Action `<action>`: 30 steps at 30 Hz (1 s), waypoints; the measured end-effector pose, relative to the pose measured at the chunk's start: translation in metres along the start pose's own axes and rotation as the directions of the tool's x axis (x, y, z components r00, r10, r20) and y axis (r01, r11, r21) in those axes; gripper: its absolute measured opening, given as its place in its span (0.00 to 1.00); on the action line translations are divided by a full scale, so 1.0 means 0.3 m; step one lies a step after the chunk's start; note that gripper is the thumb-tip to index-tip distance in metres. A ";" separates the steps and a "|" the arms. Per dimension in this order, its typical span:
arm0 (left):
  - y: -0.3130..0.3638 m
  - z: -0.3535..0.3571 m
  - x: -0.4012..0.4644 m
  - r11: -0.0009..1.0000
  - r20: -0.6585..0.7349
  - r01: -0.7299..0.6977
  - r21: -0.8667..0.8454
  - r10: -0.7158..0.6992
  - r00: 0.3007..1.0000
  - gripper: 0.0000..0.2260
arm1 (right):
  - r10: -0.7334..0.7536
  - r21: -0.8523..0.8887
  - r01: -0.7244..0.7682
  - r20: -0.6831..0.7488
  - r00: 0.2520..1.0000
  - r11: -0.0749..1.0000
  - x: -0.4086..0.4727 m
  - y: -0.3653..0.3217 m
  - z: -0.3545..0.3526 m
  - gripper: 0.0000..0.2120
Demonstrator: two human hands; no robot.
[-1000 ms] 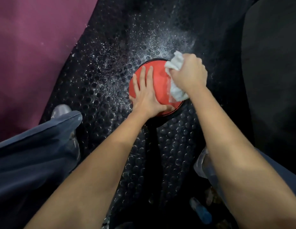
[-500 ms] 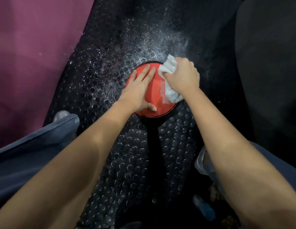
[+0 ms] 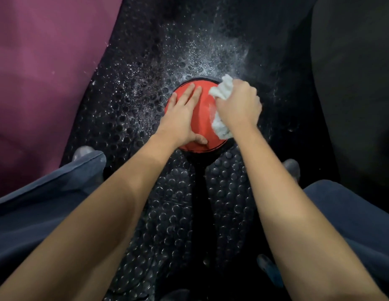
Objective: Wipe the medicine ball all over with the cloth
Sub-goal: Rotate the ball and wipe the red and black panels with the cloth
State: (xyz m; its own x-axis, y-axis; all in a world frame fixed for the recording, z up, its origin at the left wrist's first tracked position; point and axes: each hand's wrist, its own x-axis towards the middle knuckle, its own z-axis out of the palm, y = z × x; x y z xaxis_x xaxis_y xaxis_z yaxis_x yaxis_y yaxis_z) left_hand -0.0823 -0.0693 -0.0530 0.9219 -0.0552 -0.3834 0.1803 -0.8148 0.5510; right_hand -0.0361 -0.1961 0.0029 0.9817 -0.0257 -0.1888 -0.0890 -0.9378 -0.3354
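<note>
A red medicine ball (image 3: 203, 118) with a black rim line sits on a black studded mat (image 3: 167, 213). My left hand (image 3: 182, 118) lies flat on the ball's left half, fingers straight and pointing away, thumb on the near side. My right hand (image 3: 238, 107) grips a crumpled white cloth (image 3: 221, 127) and presses it against the ball's right side. Part of the cloth sticks out above my fist. The ball's right edge is hidden by my hand and the cloth.
White spray droplets speckle the mat beyond and left of the ball. A purple mat (image 3: 47, 72) lies to the left, dark flooring to the right. My trouser legs (image 3: 37, 203) and shoes (image 3: 82, 152) flank the ball. A blue bottle (image 3: 267, 268) lies near the bottom right.
My left hand has slid toward the ball's left side with its fingers turned more to the right. My right hand with the cloth has stayed on the right side, shifting slightly.
</note>
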 end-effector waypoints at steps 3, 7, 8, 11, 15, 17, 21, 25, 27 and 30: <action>-0.003 0.014 0.012 1.000 -0.007 -0.007 0.004 0.007 1.000 0.62 | -0.099 -0.031 0.100 0.034 0.995 0.995 -0.024 -0.019 0.015 0.13; 0.022 0.001 -0.006 1.000 0.002 0.006 -0.011 -0.006 1.000 0.60 | 0.053 0.010 -0.053 -0.013 0.998 0.999 0.003 0.050 -0.012 0.14; 0.026 0.003 -0.005 1.000 0.002 0.005 -0.013 -0.005 1.000 0.60 | 0.067 0.017 -0.066 -0.021 0.998 0.998 -0.003 0.048 -0.012 0.13; 0.004 0.014 0.013 1.000 -0.021 0.006 -0.014 -0.006 1.000 0.59 | -0.035 -0.015 0.035 0.009 0.999 0.999 -0.044 -0.008 0.008 0.13; -0.023 0.012 0.008 0.999 -0.041 0.010 -0.032 -0.011 0.999 0.61 | -0.004 -0.015 0.004 0.006 1.000 1.000 -0.028 0.023 0.005 0.14; -0.021 0.012 0.004 0.999 -0.046 0.009 -0.045 -0.011 0.999 0.61 | 0.097 0.032 -0.096 -0.032 0.995 0.995 -0.018 0.058 -0.003 0.14; -0.012 0.016 0.010 1.000 -0.095 -0.020 -0.022 0.017 0.995 0.57 | -0.003 -0.032 0.003 -0.017 1.000 0.999 -0.061 -0.010 0.020 0.12; -0.012 0.011 -0.002 1.000 -0.092 -0.014 -0.018 0.012 0.996 0.58 | -0.018 -0.043 0.019 0.015 1.000 0.999 -0.053 -0.001 0.013 0.15; -0.010 0.021 -0.002 0.999 -0.080 0.012 -0.037 -0.015 0.997 0.60 | 0.061 -0.015 -0.061 -0.008 0.998 0.998 -0.047 0.020 0.007 0.17; -0.001 0.025 0.003 1.000 -0.107 -0.028 0.002 0.029 0.994 0.55 | -0.007 -0.046 0.006 -0.030 1.000 0.999 -0.080 -0.011 0.033 0.13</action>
State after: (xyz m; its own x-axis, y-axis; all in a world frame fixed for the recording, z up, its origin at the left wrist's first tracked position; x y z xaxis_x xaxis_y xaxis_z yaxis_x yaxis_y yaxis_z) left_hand -0.0840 -0.0734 -0.0592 0.9580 -0.0165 -0.2862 0.1533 -0.8141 0.5601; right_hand -0.0611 -0.1889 -0.0005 0.9870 -0.0295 -0.1582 -0.0756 -0.9530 -0.2933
